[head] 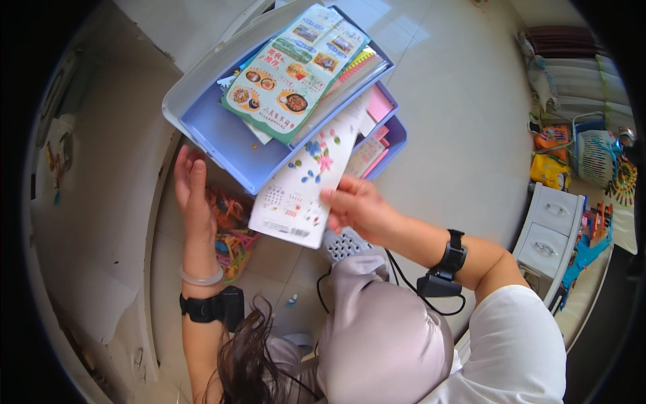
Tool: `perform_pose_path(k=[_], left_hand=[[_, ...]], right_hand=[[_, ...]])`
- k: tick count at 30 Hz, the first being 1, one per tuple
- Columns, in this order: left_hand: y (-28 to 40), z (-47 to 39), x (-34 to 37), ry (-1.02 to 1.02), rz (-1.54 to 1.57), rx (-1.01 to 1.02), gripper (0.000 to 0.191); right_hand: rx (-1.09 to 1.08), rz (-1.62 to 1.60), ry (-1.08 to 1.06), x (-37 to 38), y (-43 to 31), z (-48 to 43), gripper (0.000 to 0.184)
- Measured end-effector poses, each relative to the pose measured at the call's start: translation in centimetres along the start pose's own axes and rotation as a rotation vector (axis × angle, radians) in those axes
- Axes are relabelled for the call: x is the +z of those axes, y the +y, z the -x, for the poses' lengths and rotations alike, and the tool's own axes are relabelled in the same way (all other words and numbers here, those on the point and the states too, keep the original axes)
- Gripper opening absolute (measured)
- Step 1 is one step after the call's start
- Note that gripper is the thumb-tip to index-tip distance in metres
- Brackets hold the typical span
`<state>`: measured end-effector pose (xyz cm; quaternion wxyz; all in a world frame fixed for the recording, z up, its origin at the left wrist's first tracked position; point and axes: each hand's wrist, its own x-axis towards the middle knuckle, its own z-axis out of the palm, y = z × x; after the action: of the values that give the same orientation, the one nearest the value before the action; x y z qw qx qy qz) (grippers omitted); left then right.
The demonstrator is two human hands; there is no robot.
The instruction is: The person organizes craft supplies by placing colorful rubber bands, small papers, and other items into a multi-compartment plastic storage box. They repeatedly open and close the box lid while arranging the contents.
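My right hand grips the edge of a white booklet printed with pink and blue flowers. The booklet's far end lies beneath the upper tray of a blue plastic storage box, which has stacked tiers. Beside the box's near left side is my left hand, its thumb and fingers apart, holding nothing; whether it touches the box, I cannot tell. A green printed leaflet with food pictures rests on other papers in the top tray. Pink-edged items sit in the lowest tier.
Plastic bags of colourful strips stand on the tiled floor below the box. A pale cabinet borders the left. On the right are a white drawer unit, a white basket and a yellow bag. Black cables run by my leg.
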<state>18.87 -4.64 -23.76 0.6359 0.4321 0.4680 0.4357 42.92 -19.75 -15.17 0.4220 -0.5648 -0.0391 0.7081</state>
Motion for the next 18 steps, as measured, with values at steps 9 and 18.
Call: perform_pose_path(k=[9,18], left_hand=[[-0.9,-0.6,-0.8,-0.02,-0.04,0.012,0.06],[-0.8,-0.4,-0.3,-0.04,-0.036,0.013,0.056]], right_hand=[[0.092,-0.05,0.082,0.4,1.4,0.7,0.028],[-0.132,-0.086,0.155,0.8,0.0,-1.5,0.028]])
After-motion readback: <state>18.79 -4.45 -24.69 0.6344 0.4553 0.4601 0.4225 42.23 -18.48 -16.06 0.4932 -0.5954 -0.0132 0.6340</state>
